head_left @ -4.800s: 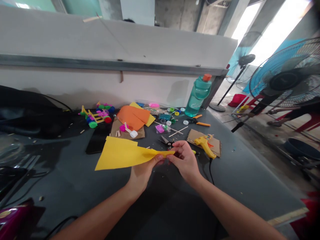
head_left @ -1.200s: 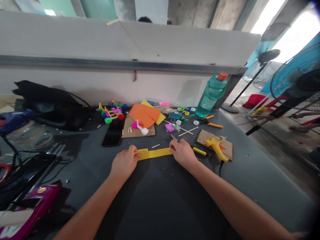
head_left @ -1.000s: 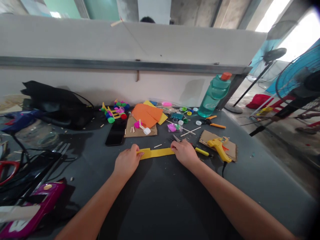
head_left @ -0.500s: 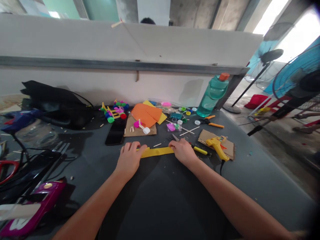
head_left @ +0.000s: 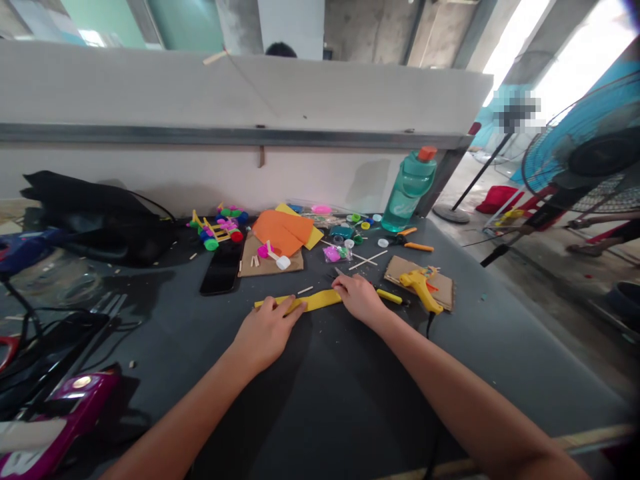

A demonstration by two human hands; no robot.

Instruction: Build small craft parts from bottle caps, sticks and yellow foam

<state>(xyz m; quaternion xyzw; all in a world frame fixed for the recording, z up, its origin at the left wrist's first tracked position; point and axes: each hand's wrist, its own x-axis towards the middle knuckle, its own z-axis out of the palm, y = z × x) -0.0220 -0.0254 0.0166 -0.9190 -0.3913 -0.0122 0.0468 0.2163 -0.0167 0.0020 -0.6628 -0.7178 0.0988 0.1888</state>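
Observation:
A long yellow strip (head_left: 323,301) lies across the dark table in front of me. My left hand (head_left: 267,327) rests over its left part, fingers stretched along the strip and pressing it to the table. At the right end, my right hand (head_left: 359,298) has its fingers pinched together on the strip; the fingertips partly cover that end. Just beyond the right hand, the tip of a metal tool shows, and a yellow-handled tool (head_left: 389,296) lies partly hidden behind the hand. A short white stick (head_left: 305,290) sits just behind the strip.
Behind are a black phone (head_left: 220,270), orange sheets (head_left: 283,230) on cardboard, toy pieces (head_left: 217,230), crossed sticks (head_left: 367,260) and a green bottle (head_left: 409,190). A yellow glue gun (head_left: 423,288) rests on cardboard at right, with orange-handled pliers (head_left: 417,245) behind. A purple device (head_left: 75,413) is at left.
My left hand has slid inward from the strip's left end and now lies flatter on it, leaving that end showing. My right hand stays at the right end. The camera view has shifted slightly.

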